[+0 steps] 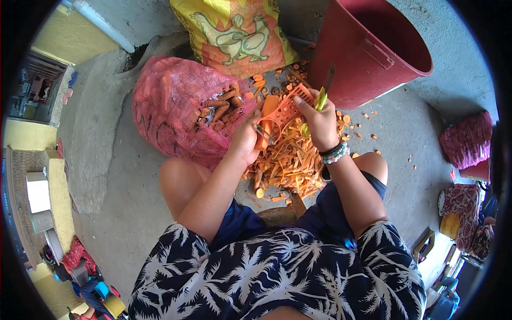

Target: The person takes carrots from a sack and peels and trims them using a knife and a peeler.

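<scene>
My left hand (246, 140) is closed round a peeled orange carrot (269, 109) and, it seems, the lower end of an orange peeler (288, 111) with holes. The peeler's metal blade lies by the carrot. In my right hand (321, 121) are the other end of the peeler and a knife with a yellow-green handle (320, 100), its dark blade (330, 76) pointing up. Below both hands a heap of orange peelings and carrot pieces (296, 160) covers the floor. A pink mesh sack (168, 112) on the left shows unpeeled carrots (220, 109) through its opening.
A red bin (346, 53) stands behind the heap on the right, beside a yellow and orange sack (234, 37) with printed birds. Another pink sack (468, 140) lies at the far right. Carrot bits are scattered on the grey floor (133, 208).
</scene>
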Demonstrator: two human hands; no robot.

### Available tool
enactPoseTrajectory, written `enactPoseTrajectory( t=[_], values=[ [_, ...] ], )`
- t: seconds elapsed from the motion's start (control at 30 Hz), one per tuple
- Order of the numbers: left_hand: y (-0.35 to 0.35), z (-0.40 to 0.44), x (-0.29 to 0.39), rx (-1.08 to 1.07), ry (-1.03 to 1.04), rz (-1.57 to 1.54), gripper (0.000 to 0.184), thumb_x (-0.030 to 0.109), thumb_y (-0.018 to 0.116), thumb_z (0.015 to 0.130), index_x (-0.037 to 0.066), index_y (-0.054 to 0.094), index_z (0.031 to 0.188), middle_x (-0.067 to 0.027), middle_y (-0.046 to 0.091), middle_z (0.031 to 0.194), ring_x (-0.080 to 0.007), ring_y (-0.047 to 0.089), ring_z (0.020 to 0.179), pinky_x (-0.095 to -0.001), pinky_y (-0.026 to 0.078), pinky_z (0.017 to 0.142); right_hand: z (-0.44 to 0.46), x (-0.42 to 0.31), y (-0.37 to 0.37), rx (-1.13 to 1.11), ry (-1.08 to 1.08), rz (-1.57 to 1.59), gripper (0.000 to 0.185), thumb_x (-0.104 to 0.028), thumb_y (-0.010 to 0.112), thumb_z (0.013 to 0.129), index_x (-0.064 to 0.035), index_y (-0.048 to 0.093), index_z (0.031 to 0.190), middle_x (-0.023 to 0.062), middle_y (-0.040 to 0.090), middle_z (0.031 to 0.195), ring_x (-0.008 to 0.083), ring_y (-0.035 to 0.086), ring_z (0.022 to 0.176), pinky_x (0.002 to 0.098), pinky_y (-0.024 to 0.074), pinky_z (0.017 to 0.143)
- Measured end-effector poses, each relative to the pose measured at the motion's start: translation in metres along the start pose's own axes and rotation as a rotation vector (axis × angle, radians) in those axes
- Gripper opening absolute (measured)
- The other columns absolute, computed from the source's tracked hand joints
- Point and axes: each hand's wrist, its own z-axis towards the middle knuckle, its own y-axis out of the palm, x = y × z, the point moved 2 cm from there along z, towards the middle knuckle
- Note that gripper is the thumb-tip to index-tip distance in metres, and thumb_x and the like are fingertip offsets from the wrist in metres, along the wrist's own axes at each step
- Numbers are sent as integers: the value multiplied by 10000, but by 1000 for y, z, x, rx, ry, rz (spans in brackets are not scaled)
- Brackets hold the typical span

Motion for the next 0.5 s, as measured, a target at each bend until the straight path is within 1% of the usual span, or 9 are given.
enactPoseTrajectory(
  t=[0.13,0.2,0.23,0.27,0.3,0.33,0.37,0.4,0.5],
  values=[
    [0,-7,1,-153,-6,-33,420,295,368,934,99,362,1305,-49,513,1191,-136,539,985,-286,474,758,5,2,-7,-11,-21,23,231,-88,635,804,31,585,996,24,621,821,59,546,699,213,448,622],
    [-3,-7,-2,-265,-101,-185,476,395,359,931,97,364,1302,-44,531,1139,-134,549,941,-273,483,681,6,0,-9,-8,-15,2,235,-96,640,803,29,587,995,24,620,818,59,546,697,212,448,622],
    [-7,-5,-3,-266,-103,-184,476,395,359,931,97,364,1302,-44,531,1139,-134,549,941,-273,483,681,7,-1,-9,-6,-10,-20,238,-103,644,801,28,589,993,23,620,816,60,546,696,212,447,622],
    [-11,-3,-7,-245,-141,-129,520,455,357,913,92,379,1285,-41,537,1088,-132,548,889,-269,480,646,10,0,-12,-3,-10,-20,238,-103,644,801,28,589,993,23,620,816,60,546,696,212,447,622],
    [-13,-2,-8,-224,-179,-73,568,514,354,894,88,394,1267,-39,542,1036,-130,548,838,-265,476,612,18,2,-18,50,-55,-20,239,-112,649,799,24,592,988,20,619,811,59,546,696,215,447,620],
    [-11,-2,-8,-224,-180,-72,568,514,354,894,88,394,1267,-39,542,1036,-130,548,838,-265,476,612,27,5,-25,102,-100,-20,240,-121,653,798,20,595,984,17,618,806,59,546,696,217,447,617],
    [-7,-1,-7,-238,-155,-20,595,550,360,872,83,415,1236,-36,533,983,-132,535,793,-268,471,604,39,7,-41,203,-188,-142,232,-140,666,790,5,604,961,20,621,802,62,551,677,223,451,597],
    [-5,-1,-6,-253,-128,32,624,586,366,849,78,435,1205,-33,524,929,-133,522,748,-271,467,597,53,15,-55,359,-159,-103,225,-148,674,785,-8,605,947,23,627,791,62,552,647,207,444,566],
    [-12,3,-8,-245,-164,-87,550,539,408,868,72,458,1154,-37,512,891,-131,501,713,-287,461,605,59,6,-67,477,-197,74,239,-158,680,779,-18,598,954,12,618,737,50,525,577,184,412,501]
  ],
)
